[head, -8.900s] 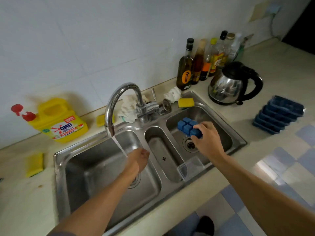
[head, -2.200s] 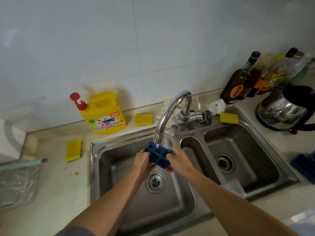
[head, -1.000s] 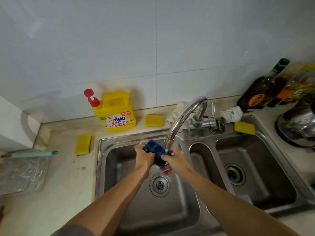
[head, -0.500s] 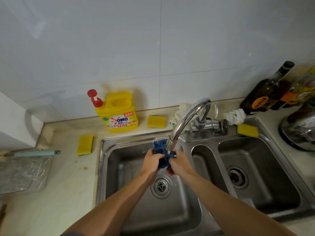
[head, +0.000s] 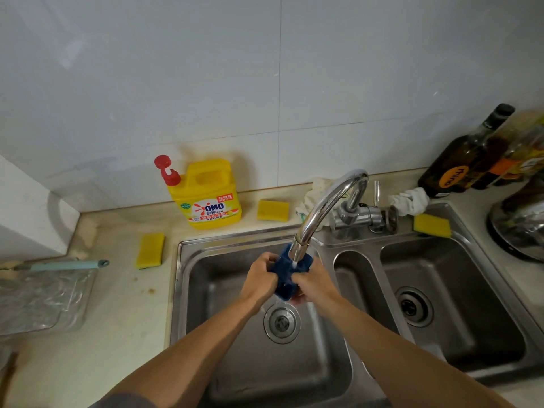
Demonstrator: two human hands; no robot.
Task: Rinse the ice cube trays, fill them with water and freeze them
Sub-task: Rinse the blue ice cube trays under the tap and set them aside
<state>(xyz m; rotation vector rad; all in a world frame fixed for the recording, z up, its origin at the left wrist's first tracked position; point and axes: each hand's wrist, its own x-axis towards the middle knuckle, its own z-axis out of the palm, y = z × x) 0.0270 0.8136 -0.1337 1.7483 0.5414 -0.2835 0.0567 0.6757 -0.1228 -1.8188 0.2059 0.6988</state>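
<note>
Gripping one blue ice cube tray (head: 290,270) under the tap (head: 326,213), the left hand (head: 260,278) and right hand (head: 313,287) curl round it; three yellow sponges (head: 150,250) lie around the sink (head: 188,245).

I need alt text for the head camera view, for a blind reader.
A left hand and right hand grip a dark blue plastic ice cube tray under a running chrome tap, over a steel sink basin. A yellow detergent bottle stands behind.

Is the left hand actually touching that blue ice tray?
Touching. The head view shows the left hand gripping the blue ice tray by its left edge.
</note>
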